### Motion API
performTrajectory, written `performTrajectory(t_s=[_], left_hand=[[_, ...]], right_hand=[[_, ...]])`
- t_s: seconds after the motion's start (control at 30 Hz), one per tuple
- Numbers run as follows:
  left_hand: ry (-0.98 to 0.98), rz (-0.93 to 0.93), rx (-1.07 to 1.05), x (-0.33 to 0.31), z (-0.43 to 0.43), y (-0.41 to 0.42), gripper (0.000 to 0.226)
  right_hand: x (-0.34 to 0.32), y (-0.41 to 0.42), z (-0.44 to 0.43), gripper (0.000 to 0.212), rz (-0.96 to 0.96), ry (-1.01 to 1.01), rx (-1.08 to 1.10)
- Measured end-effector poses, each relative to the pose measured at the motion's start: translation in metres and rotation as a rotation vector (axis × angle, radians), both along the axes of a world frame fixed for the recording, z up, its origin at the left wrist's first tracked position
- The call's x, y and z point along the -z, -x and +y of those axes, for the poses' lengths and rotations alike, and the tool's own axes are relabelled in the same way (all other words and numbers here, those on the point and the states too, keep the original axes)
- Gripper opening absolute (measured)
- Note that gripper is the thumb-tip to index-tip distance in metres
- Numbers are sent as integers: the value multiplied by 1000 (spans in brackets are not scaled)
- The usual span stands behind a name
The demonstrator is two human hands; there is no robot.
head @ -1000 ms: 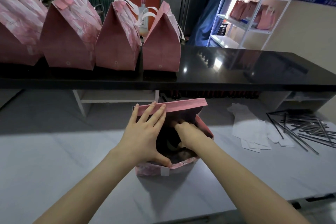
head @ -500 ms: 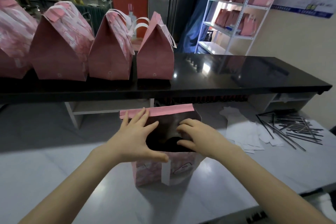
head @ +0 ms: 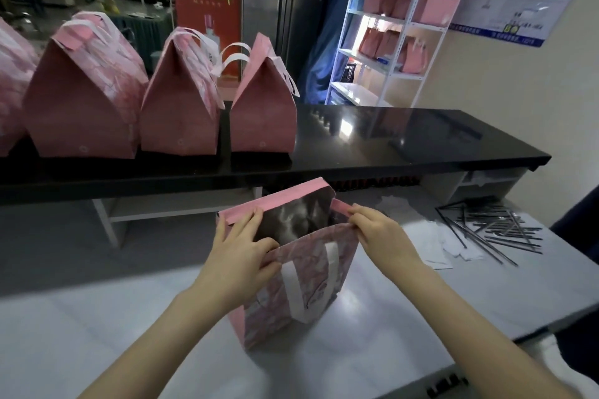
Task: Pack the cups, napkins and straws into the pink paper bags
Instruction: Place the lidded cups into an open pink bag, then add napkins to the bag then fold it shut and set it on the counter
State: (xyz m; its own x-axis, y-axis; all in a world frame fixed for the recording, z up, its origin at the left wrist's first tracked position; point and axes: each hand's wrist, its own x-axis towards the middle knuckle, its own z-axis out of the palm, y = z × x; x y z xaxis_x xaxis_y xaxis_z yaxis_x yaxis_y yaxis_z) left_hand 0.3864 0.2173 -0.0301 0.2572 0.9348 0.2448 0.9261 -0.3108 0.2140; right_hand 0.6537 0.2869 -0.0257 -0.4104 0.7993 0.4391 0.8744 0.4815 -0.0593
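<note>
The pink paper bag (head: 319,272) stands upright on the white table (head: 97,317), mouth open, and the inside's too dark to make out. The left hand (head: 238,257) grips the left end of the rim, and the right hand (head: 384,236) pinches the right end. Straws (head: 492,230) and napkins (head: 436,249) lie off to the right. Folded-shut bags (head: 178,113) line the black counter (head: 405,146) behind.
</note>
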Motion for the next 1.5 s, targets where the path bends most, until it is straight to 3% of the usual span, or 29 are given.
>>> performTrajectory(t_s=[0.1,0.23,0.37,0.47,0.57,0.7,0.83,0.93,1.17,1.3,1.4,1.5], left_hand=[[-7,-26,-29,0,0,-6,40],[-30,-74,-12,-4,-7,-23,70],[-144,-189,32,-8,-11,-74,50],[-219,-298,159,-2,-1,-137,34],[-124,-362,188,10,22,-205,32],[107,-370,114,46,79,-285,49],[279,-390,-9,88,144,-341,28],[388,-475,-131,115,185,-367,31],[447,-454,-345,156,253,-402,63],[403,-566,-397,169,267,-410,57],[343,-630,-420,169,270,-413,49],[343,-708,-433,167,273,-414,52]], right_hand=[[-1,-3,2,18,27,27,-31],[3,-23,-10,39,103,-1,-108],[16,-68,-9,45,136,19,-91],[31,-117,9,35,96,101,-31],[46,-173,34,28,87,231,76],[67,-243,71,30,56,404,182],[89,-293,115,32,82,507,243],[104,-316,148,40,124,559,282],[142,-326,198,66,260,665,284],[157,-320,217,76,332,687,310],[161,-318,223,72,351,679,297],[163,-315,223,53,416,632,246]])
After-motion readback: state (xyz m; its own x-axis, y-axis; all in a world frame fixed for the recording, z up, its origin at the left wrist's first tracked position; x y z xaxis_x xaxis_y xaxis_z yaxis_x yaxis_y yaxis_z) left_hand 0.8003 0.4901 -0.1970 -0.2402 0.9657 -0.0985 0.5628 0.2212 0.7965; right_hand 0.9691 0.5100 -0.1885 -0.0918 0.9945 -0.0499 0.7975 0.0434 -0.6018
